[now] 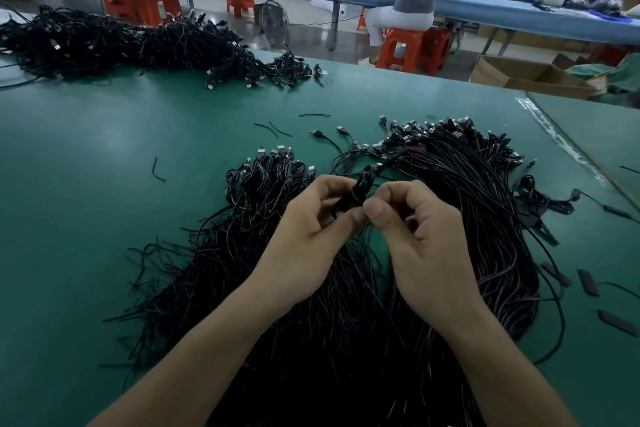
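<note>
Both hands meet above a heap of black USB cables on the green table [104,156]. My left hand [311,236] grips a coiled black cable bundle [362,185] between thumb and curled fingers. My right hand [420,239] pinches the same bundle from the right, thumb tip against the left thumb. A strand runs from the bundle up and right into the large pile of straight cables [485,201]. A smaller pile of looped cables [263,184] lies just left of the hands. What sits inside the palms is hidden.
Another big heap of black cables [121,45] lies at the table's far left. Short black ties [159,170] and flat black pieces [618,322] are scattered on the table. A person sits on an orange stool [401,48] at a blue bench behind. Cardboard boxes [530,76] stand at right.
</note>
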A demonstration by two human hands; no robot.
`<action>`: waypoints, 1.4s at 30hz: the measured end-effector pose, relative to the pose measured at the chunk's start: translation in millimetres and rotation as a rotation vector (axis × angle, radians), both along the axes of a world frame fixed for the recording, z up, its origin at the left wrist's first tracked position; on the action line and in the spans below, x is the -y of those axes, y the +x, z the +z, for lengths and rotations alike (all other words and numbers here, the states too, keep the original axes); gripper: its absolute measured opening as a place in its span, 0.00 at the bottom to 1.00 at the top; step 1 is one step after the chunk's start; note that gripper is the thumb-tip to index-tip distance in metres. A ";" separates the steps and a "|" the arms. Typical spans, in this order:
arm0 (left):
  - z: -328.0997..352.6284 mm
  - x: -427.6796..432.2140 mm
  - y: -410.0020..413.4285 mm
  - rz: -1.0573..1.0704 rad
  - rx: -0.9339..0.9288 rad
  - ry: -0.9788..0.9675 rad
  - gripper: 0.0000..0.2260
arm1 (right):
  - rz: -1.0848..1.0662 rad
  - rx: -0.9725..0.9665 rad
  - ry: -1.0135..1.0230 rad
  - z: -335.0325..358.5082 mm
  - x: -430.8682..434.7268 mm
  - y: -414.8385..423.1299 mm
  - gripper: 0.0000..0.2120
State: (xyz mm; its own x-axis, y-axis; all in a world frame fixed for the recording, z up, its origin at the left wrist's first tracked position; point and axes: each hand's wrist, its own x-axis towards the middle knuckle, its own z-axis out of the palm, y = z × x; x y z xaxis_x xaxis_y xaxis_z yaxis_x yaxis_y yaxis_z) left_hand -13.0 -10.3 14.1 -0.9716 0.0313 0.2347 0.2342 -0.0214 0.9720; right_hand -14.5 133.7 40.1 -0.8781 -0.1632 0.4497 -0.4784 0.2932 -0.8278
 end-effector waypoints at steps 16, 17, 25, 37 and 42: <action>5.2 13.5 6.9 -0.200 -0.042 0.461 0.20 | 0.183 0.336 -0.153 -16.8 -0.7 -3.1 0.07; 4.1 12.9 7.8 -0.170 -0.052 0.397 0.17 | 0.177 0.361 -0.168 -18.4 -1.4 -4.7 0.05; -11.4 8.4 8.9 0.094 -0.159 -0.175 0.11 | -0.022 0.312 -0.141 -17.4 -6.5 -12.3 0.06; -6.3 12.5 -2.5 0.062 0.017 0.234 0.12 | 0.158 0.226 -0.041 -18.9 7.2 4.6 0.11; -3.3 14.4 2.9 -0.104 -0.012 0.410 0.12 | 0.127 0.314 -0.044 -24.0 1.0 -0.6 0.08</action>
